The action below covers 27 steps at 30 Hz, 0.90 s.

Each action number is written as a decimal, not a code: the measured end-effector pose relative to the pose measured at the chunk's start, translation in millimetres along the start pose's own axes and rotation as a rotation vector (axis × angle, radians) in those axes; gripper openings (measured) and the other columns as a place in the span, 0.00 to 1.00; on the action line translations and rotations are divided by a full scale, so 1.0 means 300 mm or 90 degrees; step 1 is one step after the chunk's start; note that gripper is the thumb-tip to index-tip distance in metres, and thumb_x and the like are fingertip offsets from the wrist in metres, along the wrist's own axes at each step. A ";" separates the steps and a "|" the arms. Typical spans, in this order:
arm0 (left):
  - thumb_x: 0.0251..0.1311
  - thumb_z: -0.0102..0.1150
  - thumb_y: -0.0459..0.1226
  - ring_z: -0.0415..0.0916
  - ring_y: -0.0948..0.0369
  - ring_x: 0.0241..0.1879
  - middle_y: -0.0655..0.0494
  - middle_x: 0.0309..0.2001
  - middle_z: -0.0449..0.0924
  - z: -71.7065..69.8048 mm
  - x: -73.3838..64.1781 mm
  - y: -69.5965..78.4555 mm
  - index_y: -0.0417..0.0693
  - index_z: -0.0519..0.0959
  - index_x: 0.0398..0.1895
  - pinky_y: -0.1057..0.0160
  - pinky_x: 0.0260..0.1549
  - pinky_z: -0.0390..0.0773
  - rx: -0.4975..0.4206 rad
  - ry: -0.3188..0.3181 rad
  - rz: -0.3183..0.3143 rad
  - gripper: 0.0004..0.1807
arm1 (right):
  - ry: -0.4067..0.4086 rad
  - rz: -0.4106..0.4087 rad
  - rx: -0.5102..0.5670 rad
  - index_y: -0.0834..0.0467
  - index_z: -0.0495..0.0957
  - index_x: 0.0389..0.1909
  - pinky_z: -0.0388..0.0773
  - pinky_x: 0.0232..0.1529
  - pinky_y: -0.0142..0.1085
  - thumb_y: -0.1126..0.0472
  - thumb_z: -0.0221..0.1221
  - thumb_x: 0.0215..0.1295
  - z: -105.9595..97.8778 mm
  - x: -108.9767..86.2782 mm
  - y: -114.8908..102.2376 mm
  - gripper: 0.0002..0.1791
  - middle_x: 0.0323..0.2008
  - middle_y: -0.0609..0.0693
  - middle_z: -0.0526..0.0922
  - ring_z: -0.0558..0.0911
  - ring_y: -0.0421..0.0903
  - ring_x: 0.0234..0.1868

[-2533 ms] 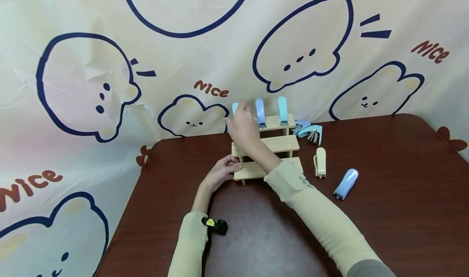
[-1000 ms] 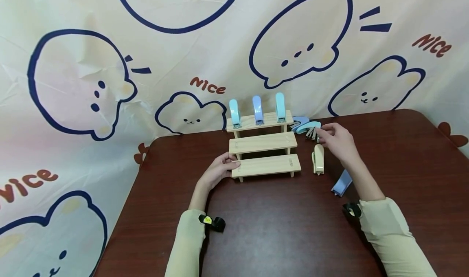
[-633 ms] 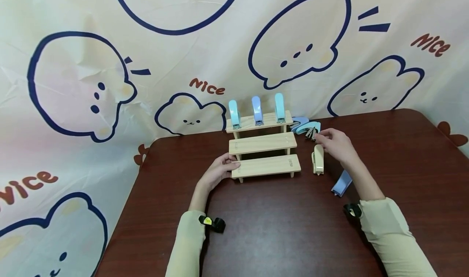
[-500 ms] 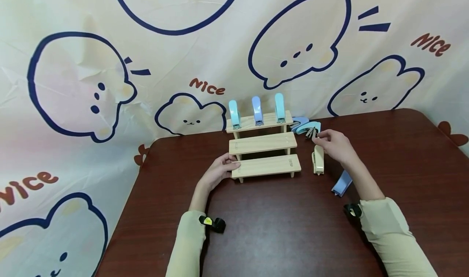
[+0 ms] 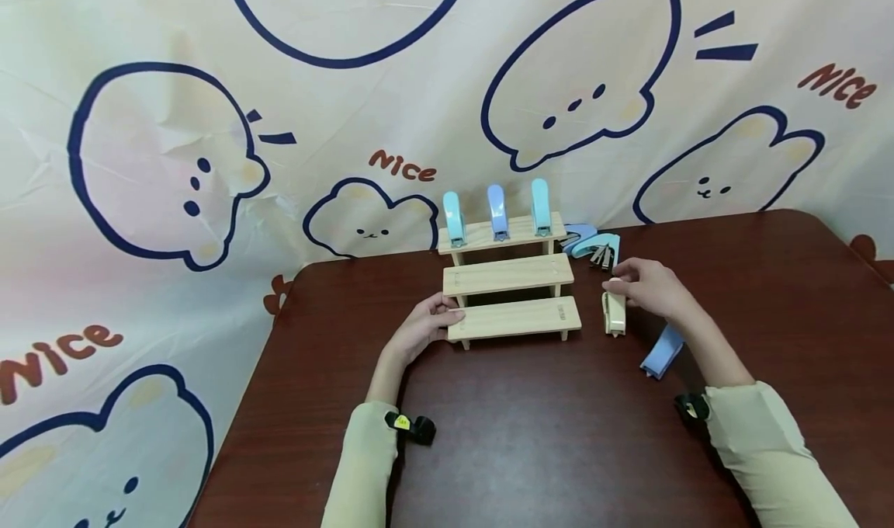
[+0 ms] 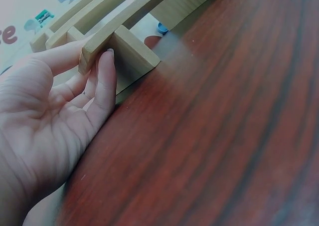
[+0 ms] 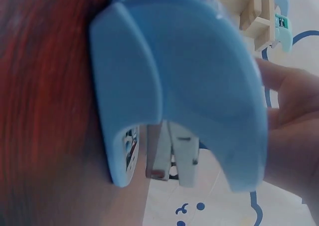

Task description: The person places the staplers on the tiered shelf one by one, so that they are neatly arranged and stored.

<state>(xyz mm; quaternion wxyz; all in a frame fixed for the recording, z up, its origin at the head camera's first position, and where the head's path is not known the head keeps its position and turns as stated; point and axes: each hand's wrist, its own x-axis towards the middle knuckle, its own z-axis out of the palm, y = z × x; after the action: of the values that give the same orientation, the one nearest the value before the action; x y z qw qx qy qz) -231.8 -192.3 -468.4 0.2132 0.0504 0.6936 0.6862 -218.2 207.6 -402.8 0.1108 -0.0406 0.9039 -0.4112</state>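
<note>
My left hand point(image 5: 421, 328) holds the left end of the lowest step of a three-tier wooden stand point(image 5: 513, 320); in the left wrist view the thumb and fingers point(image 6: 103, 84) pinch the board's end. The right hand point(image 5: 653, 287) has its thumb and fingers around the far end of a cream stapler point(image 5: 615, 316) on the table. On the top step stand a light-blue stapler point(image 5: 454, 219), a periwinkle stapler point(image 5: 498, 213) and another light-blue stapler point(image 5: 541, 208). A blue stapler point(image 7: 194, 71) fills the right wrist view, hiding the right fingertips there.
That same blue stapler point(image 5: 662, 352) lies under the right wrist. Behind the right hand, a light-blue stapler point(image 5: 597, 244) and a periwinkle one point(image 5: 576, 234) lie beside the stand. A patterned cloth point(image 5: 349, 124) hangs behind the brown table point(image 5: 517, 435).
The right hand left the top step's left stapler, moved right to near the lying light-blue stapler, then came down onto the cream stapler. My left hand keeps its hold on the stand.
</note>
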 end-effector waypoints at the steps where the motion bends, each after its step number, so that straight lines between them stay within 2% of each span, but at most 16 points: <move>1: 0.70 0.61 0.33 0.81 0.60 0.38 0.53 0.38 0.79 0.001 0.001 0.000 0.43 0.71 0.45 0.63 0.34 0.80 0.000 -0.002 0.000 0.09 | -0.011 0.001 -0.005 0.78 0.65 0.67 0.85 0.46 0.48 0.54 0.60 0.76 -0.001 -0.001 0.005 0.33 0.59 0.76 0.74 0.85 0.57 0.46; 9: 0.69 0.62 0.34 0.81 0.60 0.38 0.54 0.38 0.79 0.000 -0.003 0.009 0.43 0.71 0.46 0.63 0.34 0.80 0.009 -0.003 0.006 0.10 | -0.047 0.004 -0.015 0.79 0.63 0.68 0.86 0.44 0.46 0.53 0.60 0.76 -0.003 -0.001 0.018 0.36 0.59 0.75 0.72 0.86 0.55 0.44; 20: 0.69 0.61 0.33 0.82 0.60 0.38 0.53 0.39 0.80 0.001 -0.003 0.002 0.42 0.71 0.46 0.63 0.34 0.81 0.003 0.004 0.001 0.09 | -0.076 -0.014 0.000 0.77 0.72 0.60 0.86 0.40 0.42 0.55 0.59 0.77 0.008 0.008 0.011 0.27 0.48 0.67 0.80 0.86 0.47 0.39; 27: 0.70 0.60 0.32 0.82 0.60 0.38 0.52 0.39 0.79 0.011 -0.003 0.008 0.41 0.71 0.47 0.64 0.34 0.81 0.007 0.005 0.005 0.09 | -0.078 -0.008 0.018 0.77 0.71 0.60 0.85 0.38 0.41 0.57 0.59 0.77 0.005 0.007 0.021 0.26 0.47 0.67 0.80 0.85 0.45 0.37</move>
<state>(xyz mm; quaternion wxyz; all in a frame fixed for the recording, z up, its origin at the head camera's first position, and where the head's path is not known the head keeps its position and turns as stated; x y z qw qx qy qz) -230.2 -189.6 -465.8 0.2075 0.0520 0.6977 0.6837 -219.8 210.2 -408.9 0.1639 -0.0700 0.8893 -0.4211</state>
